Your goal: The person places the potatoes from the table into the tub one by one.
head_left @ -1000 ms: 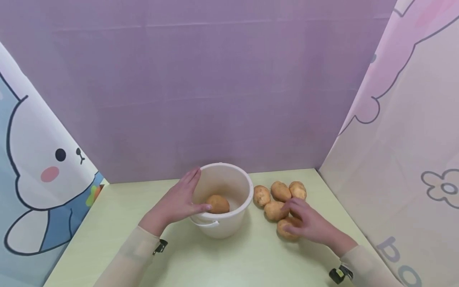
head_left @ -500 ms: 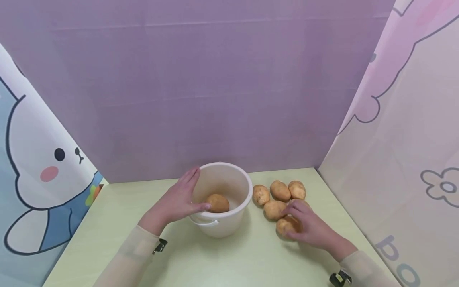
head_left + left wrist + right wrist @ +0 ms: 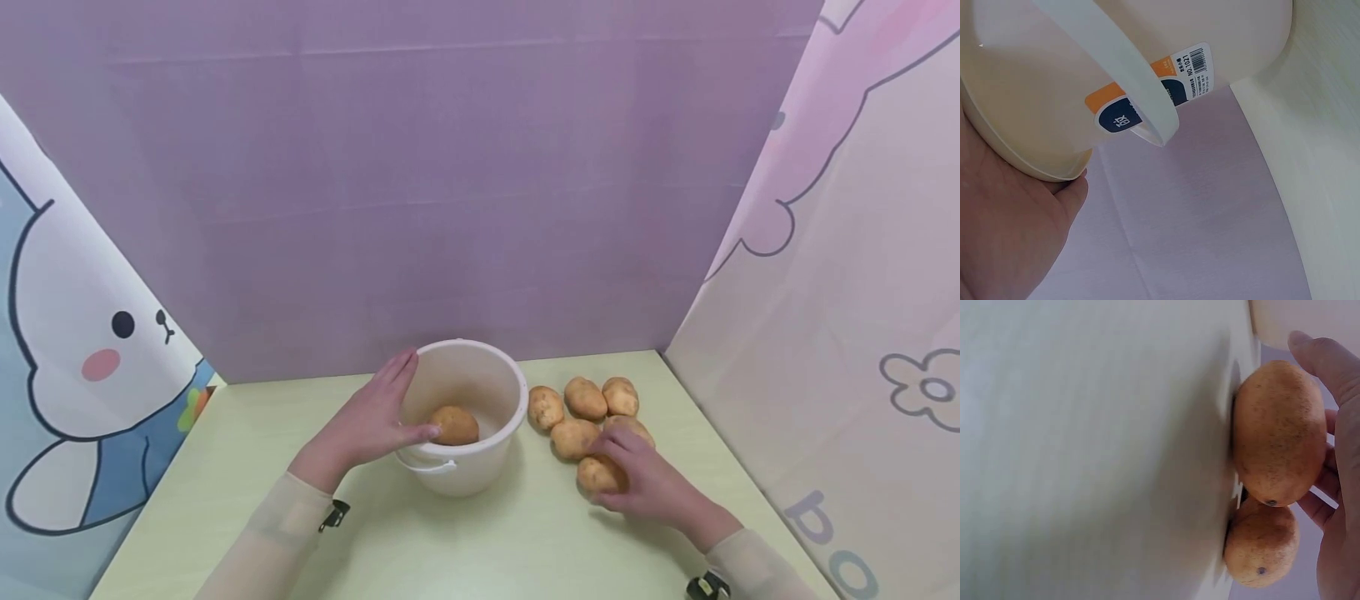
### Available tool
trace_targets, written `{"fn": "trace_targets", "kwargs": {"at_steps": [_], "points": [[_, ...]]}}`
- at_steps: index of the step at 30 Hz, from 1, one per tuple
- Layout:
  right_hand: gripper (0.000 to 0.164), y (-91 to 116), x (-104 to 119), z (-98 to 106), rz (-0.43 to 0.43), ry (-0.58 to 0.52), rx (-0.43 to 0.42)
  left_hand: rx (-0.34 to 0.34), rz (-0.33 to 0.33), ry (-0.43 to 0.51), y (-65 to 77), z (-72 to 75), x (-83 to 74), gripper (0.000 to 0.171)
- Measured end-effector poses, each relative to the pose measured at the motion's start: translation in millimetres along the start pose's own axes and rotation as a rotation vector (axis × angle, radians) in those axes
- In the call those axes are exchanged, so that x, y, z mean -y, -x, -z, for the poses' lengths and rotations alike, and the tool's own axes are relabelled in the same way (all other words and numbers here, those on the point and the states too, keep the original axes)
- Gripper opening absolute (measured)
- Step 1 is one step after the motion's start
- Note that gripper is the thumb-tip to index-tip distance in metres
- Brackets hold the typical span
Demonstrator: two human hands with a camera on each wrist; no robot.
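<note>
My left hand (image 3: 367,423) grips the rim of a white bucket (image 3: 480,467), thumb inside and fingers along the outside; its curl over the rim shows in the left wrist view. One potato (image 3: 456,425) lies in the bucket. My right hand (image 3: 648,475) spreads around the nearest potato (image 3: 598,477) outside, fingertips at its far side and thumb at its near side. In the right wrist view, the thumb stands a little off this potato (image 3: 1279,431), which rests on the table. Under the fingers are a second potato (image 3: 573,439) and another potato (image 3: 628,427), partly covered.
Beyond these lie a spotted potato (image 3: 546,408), a middle potato (image 3: 585,398) and a far-right potato (image 3: 620,397). The bucket's white handle (image 3: 1141,81) hangs down. The pale green table (image 3: 480,558) meets a purple backdrop (image 3: 480,208) and printed side panels.
My right hand has shifted slightly toward me, its thumb moving from over the nearest potato to its near side. My left hand and the bucket hold still.
</note>
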State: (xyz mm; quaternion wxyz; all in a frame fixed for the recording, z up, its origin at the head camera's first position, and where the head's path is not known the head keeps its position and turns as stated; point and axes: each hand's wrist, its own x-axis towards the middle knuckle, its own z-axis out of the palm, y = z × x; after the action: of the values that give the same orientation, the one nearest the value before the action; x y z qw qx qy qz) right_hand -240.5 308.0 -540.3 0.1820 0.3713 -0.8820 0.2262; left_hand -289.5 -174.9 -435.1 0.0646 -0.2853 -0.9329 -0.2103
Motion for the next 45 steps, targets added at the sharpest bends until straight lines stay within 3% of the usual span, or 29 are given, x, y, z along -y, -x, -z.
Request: {"fn": "trace_targets", "kwargs": {"at_steps": [6,14,30,42,45], "points": [[0.071,4.8,-1.4,-5.8,-0.08,0.048,0.051,-0.003,-0.004,0.007,-0.2,1.5,-1.1,0.126],[0.074,6.5,-1.1,-8.2,-0.115,0.052,0.084,0.001,0.001,0.006,0.4,0.9,-0.3,0.129],[0.072,6.1,0.8,-10.8,-0.095,0.067,0.083,-0.005,0.003,0.021,0.5,0.3,-1.2,0.125],[0.061,-1.9,0.6,-5.9,-0.098,0.029,0.069,-0.005,0.008,0.018,-0.1,0.4,-0.1,0.128],[0.057,-6.0,0.7,-4.0,-0.063,0.007,0.039,-0.006,0.007,0.02,-0.2,0.1,0.1,0.127]]}}
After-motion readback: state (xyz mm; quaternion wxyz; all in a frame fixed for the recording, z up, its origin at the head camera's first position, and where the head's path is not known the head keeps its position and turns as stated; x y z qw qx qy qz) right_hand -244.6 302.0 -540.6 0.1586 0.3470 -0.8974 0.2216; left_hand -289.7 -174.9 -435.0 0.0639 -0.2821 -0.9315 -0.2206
